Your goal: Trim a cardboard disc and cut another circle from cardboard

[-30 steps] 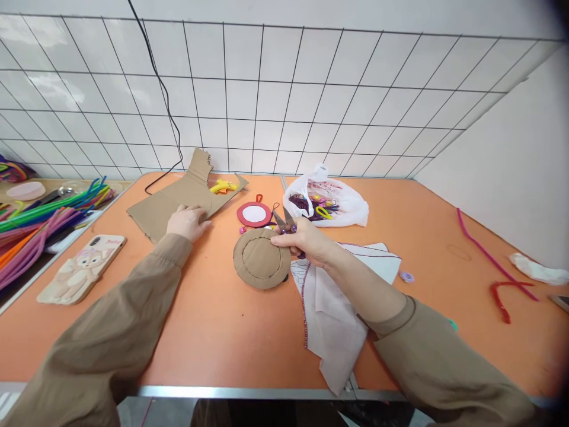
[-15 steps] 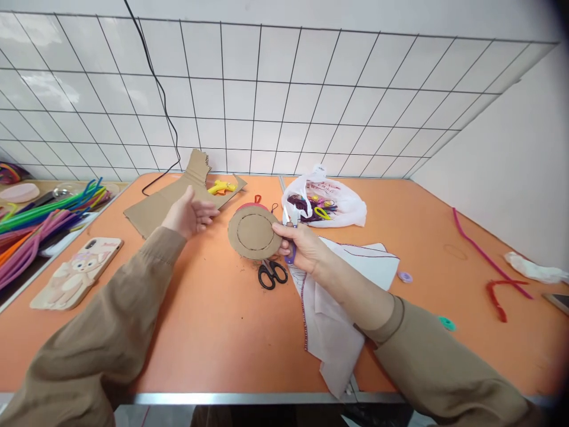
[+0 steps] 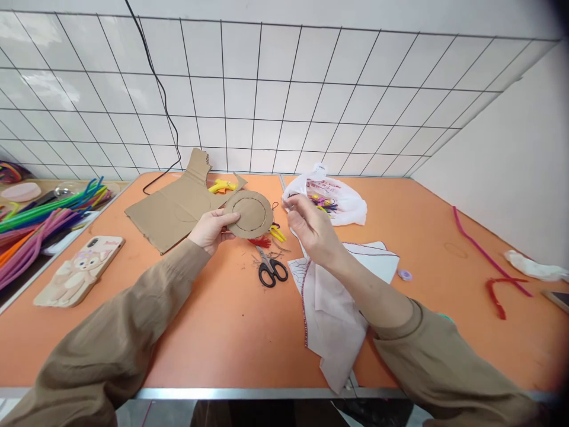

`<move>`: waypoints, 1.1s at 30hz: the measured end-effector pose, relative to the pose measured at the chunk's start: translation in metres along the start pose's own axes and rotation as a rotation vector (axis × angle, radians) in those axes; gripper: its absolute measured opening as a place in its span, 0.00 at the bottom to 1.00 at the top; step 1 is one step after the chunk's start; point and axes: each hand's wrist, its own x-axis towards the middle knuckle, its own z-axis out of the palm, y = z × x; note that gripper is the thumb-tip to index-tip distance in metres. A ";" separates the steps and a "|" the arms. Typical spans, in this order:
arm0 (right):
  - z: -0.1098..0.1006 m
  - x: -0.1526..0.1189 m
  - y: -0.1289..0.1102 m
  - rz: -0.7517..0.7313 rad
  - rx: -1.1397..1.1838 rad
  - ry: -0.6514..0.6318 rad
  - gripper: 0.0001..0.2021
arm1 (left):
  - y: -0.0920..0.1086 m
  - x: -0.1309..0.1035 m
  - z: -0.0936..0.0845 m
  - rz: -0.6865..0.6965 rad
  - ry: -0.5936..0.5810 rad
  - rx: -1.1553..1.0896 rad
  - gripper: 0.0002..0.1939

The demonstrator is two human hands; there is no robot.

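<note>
My left hand (image 3: 212, 230) grips a round cardboard disc (image 3: 249, 214) by its left edge, thumb on top. A smaller circle is marked or cut inside the disc's rim. My right hand (image 3: 315, 228) hovers by the plastic bag, its fingers bent and thumb apart, with nothing visible in them. Below the disc lie black-handled scissors (image 3: 272, 273) among dark scraps. A red piece (image 3: 260, 242) and a yellow item (image 3: 278, 233) show partly from beneath the disc. White fabric (image 3: 340, 320) with dark red stitching lies under my right forearm.
A cut cardboard sheet (image 3: 166, 210) lies back left, a yellow tool (image 3: 222, 186) beside it. The white plastic bag (image 3: 349, 204) holds colourful bits. A phone (image 3: 80, 271) and pipe cleaners (image 3: 40, 228) are left. A lilac ring (image 3: 405, 275) and red pipe cleaner (image 3: 495, 299) lie right.
The disc has passed from my right hand to my left and moved slightly up and left. My right hand has let go and risen toward the bag. The purple-handled tool no longer shows.
</note>
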 end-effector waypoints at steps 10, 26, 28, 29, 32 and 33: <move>0.002 -0.003 -0.011 0.003 -0.002 -0.113 0.12 | -0.027 0.001 0.012 -0.086 -0.028 -0.035 0.14; 0.000 0.012 0.022 0.547 0.750 -0.042 0.14 | -0.013 -0.031 0.027 -0.037 -0.160 -0.052 0.11; 0.001 0.010 0.020 0.547 0.762 -0.060 0.15 | -0.015 -0.032 0.026 -0.052 -0.137 -0.044 0.09; 0.001 0.009 0.019 0.545 0.747 -0.073 0.15 | -0.016 -0.031 0.025 -0.060 -0.126 -0.040 0.08; 0.002 0.004 0.018 0.538 0.676 -0.094 0.15 | -0.020 -0.029 0.023 -0.105 -0.160 -0.040 0.09; 0.003 0.002 0.018 0.540 0.662 -0.090 0.15 | -0.021 -0.029 0.023 -0.119 -0.187 -0.039 0.11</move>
